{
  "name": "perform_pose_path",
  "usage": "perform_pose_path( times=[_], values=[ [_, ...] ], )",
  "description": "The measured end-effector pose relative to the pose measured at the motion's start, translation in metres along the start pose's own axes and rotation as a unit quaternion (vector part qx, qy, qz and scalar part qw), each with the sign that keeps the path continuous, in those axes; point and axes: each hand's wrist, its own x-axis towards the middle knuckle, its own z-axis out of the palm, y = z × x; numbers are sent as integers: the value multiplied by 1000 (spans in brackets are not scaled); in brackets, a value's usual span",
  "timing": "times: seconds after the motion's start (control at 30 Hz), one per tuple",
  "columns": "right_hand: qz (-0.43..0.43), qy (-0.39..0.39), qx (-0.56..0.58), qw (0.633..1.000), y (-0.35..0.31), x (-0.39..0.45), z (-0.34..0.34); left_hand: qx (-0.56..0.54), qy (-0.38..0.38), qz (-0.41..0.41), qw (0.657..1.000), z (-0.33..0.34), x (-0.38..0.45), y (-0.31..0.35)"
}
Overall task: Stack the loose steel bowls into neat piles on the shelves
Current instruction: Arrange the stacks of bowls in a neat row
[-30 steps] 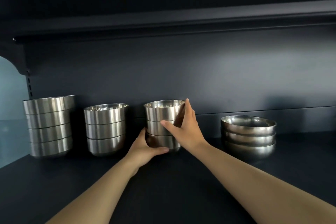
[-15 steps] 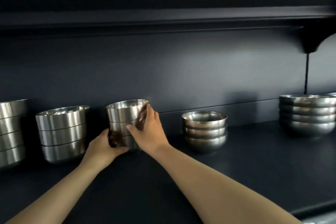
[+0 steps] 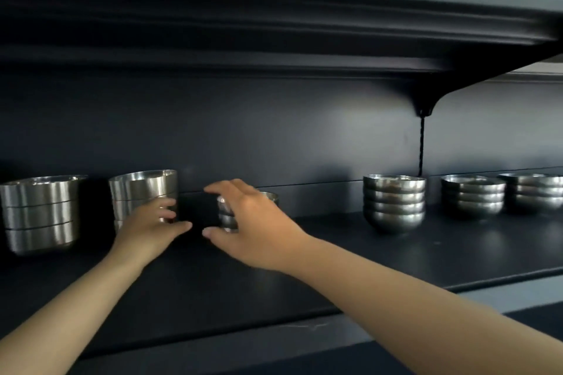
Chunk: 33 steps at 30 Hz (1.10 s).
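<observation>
A pile of straight-sided steel bowls (image 3: 143,192) stands on the dark shelf (image 3: 335,253). My left hand (image 3: 149,230) lies against its lower front with curled fingers touching it and the thumb stretched free to the right. My right hand (image 3: 253,222) is open with fingers spread, hovering in front of a low pile of round steel bowls (image 3: 226,211) that it mostly hides. I cannot tell whether it touches them.
Another pile of straight-sided bowls (image 3: 39,213) stands at the far left. Piles of round bowls stand to the right (image 3: 394,204), (image 3: 472,196), (image 3: 533,192). An upper shelf (image 3: 274,24) overhangs close above. The shelf's front edge (image 3: 457,286) runs near my right forearm.
My right hand has let go of the straight-sided pile and moved right, opening in front of the round bowls. My view has swung right, bringing more piles into sight.
</observation>
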Motion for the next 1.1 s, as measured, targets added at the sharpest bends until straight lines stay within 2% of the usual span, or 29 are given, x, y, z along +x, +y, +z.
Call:
perform_pose_path(
  times=[0.13, 0.33, 0.47, 0.73, 0.9, 1.1],
  values=[
    [24, 16, -12, 1000, 31, -32, -46, -15, -11, 3, 1000, 43, -30, 34],
    [76, 16, -10, 997, 84, -66, -88, -1, 22, 31, 999, 87, -58, 67],
    [114, 32, 6, 993, 107, -77, -99, -14, -13, 13, 1000, 104, -68, 77],
    [155, 46, -26, 986, 137, -92, -116, 27, -62, 81, 994, 155, -59, 112],
    [187, 75, -41, 979, 160, -101, -141, 39, -95, 92, 990, 188, -53, 127],
    [174, 120, -61, 976, 195, -115, -172, 32, -149, 66, 986, 232, -55, 146]
  ],
)
